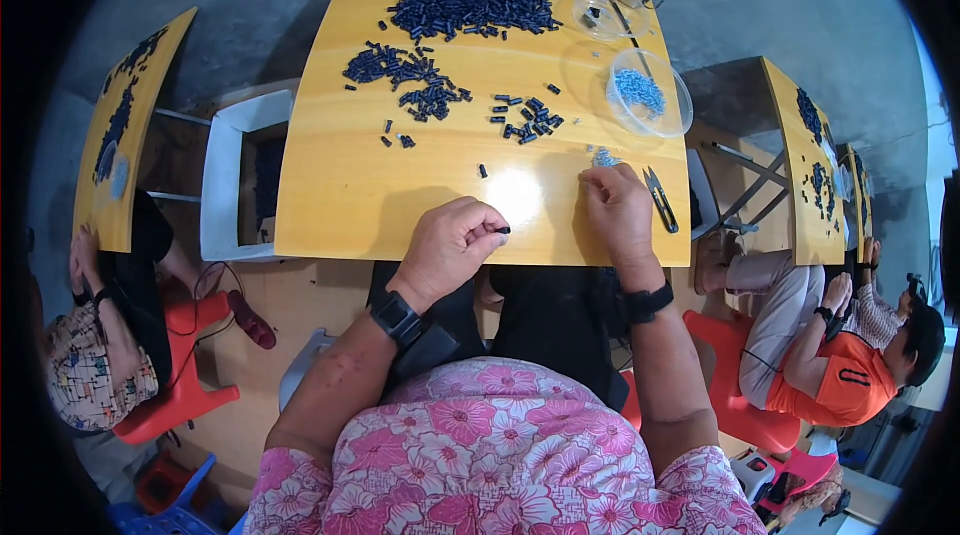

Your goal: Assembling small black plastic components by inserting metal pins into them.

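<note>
black piece (pixel 504 230) crosswise, pointing right

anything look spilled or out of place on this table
Small silvery-blue pieces lie loose on the table just beyond the right hand, possibly spilled, since the clear bowl nearby holds similar ones; one black piece sits alone, apart from the black piles.

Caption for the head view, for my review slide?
The left hand pinches a black piece; the right hand is beside a small bluish pile on the yellow table.
</note>
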`<state>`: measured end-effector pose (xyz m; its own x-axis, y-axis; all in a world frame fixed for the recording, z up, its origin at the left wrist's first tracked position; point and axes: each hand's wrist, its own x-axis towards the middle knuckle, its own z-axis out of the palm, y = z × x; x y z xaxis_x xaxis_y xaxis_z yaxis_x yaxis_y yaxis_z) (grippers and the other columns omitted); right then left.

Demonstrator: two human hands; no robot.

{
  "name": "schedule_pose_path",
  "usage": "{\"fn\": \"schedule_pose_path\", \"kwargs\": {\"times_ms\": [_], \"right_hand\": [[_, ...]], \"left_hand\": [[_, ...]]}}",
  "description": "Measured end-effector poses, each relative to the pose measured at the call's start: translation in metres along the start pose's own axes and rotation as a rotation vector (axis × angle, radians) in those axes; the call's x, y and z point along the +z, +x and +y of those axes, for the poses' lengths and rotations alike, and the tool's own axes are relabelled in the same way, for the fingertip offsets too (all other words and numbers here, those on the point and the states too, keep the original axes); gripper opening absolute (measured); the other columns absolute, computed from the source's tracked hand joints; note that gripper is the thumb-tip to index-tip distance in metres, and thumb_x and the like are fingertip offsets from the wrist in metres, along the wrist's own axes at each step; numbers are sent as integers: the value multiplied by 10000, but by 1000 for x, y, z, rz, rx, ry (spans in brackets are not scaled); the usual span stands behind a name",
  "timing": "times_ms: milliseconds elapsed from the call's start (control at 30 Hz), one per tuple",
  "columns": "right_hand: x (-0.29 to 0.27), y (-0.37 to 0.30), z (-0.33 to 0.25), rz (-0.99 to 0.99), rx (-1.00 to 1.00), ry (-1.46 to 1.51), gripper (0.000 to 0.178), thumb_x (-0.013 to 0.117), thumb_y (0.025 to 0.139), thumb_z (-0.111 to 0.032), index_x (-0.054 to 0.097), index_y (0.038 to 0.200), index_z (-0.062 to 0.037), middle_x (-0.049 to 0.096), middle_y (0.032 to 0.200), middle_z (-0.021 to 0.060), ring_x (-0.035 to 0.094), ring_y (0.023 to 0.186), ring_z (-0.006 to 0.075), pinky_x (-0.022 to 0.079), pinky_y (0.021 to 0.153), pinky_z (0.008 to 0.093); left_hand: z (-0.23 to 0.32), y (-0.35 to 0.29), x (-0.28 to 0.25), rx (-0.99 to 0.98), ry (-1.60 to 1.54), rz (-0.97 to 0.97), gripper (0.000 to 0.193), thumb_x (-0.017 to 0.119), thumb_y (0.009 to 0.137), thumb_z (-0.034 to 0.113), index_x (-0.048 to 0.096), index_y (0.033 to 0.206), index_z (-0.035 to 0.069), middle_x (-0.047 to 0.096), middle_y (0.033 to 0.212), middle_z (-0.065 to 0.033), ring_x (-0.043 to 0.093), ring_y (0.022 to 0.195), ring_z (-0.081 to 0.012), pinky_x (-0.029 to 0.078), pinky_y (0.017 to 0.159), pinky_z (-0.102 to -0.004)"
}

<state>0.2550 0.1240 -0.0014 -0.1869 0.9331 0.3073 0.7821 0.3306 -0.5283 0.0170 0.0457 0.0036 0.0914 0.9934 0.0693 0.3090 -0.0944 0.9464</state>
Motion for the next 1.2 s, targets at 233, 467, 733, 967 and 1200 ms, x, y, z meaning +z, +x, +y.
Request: {"fn": "schedule_pose_path", "kwargs": {"times_ms": [233, 467, 733, 967, 1200], "right_hand": [[-1, 1, -6, -57, -53, -121, 76, 635, 825, -28, 699, 866, -32, 645, 855, 168, 647, 765, 357, 533, 689, 404], [-1, 0, -1, -42, -57, -67, 48, 671, 790, -23, 694, 833, -25, 647, 812, 140, 646, 709, 288, 522, 644, 358], [-7, 4, 5, 39, 174, 64, 34, 691, 775, -61, 690, 808, -65, 634, 765, 139, 628, 678, 292, 498, 619, 374], [-4, 23, 7, 86, 96, -11, 69, 674, 816, -117, 715, 834, -65, 634, 817, 151, 630, 717, 336, 507, 654, 408], [-1, 28, 2, 28, 126, -131, 122, 639, 843, -160, 725, 843, -74, 631, 837, 162, 639, 777, 363, 516, 686, 432]], "left_hand": [[-1, 0, 1, 29, 18, 16, 51, 712, 804, 20, 676, 840, 24, 586, 714, -31, 541, 603, -94, 442, 566, -242], [1, 0, -2, 15, 55, -7, 82, 718, 799, 38, 678, 870, 29, 637, 771, -62, 610, 628, -144, 502, 604, -271], [-2, -1, -2, 12, 77, -27, 81, 717, 799, 44, 679, 869, 27, 640, 774, -67, 610, 629, -150, 503, 606, -277], [-2, -1, 1, 16, 14, 6, 49, 714, 813, 45, 688, 853, 33, 595, 713, -39, 543, 601, -102, 449, 572, -246], [-2, -1, 1, 25, -1, 13, 45, 706, 804, 21, 681, 838, 37, 590, 712, -33, 546, 603, -105, 453, 576, -244]]}}
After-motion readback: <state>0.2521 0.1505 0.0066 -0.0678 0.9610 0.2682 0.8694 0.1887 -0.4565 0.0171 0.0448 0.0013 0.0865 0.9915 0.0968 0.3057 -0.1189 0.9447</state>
